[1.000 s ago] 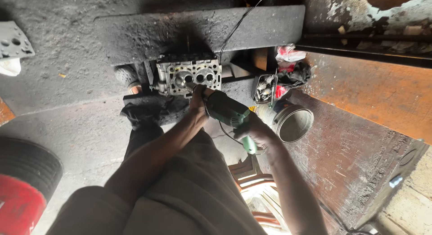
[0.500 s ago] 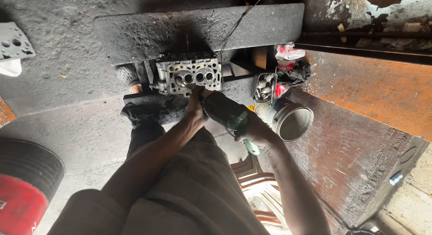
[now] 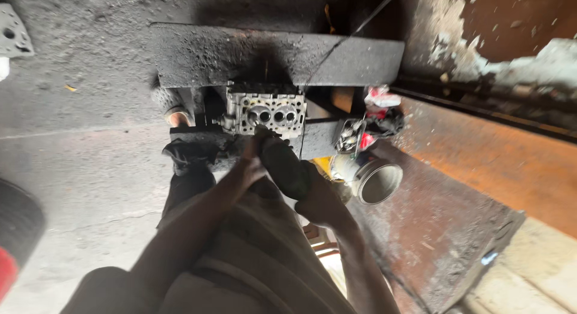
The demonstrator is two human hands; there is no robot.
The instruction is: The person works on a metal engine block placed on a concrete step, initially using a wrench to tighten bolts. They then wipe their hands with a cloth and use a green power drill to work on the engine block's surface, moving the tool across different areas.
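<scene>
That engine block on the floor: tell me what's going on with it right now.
A person crouches over a grey metal engine part that sits between two blackened slabs. The right hand grips the body of a dark green power tool, and the left hand steadies its front end. The tool's nose is pressed against the part's face, near its round openings. A thin black cable runs up and away. An open metal can lies on its side to the right.
</scene>
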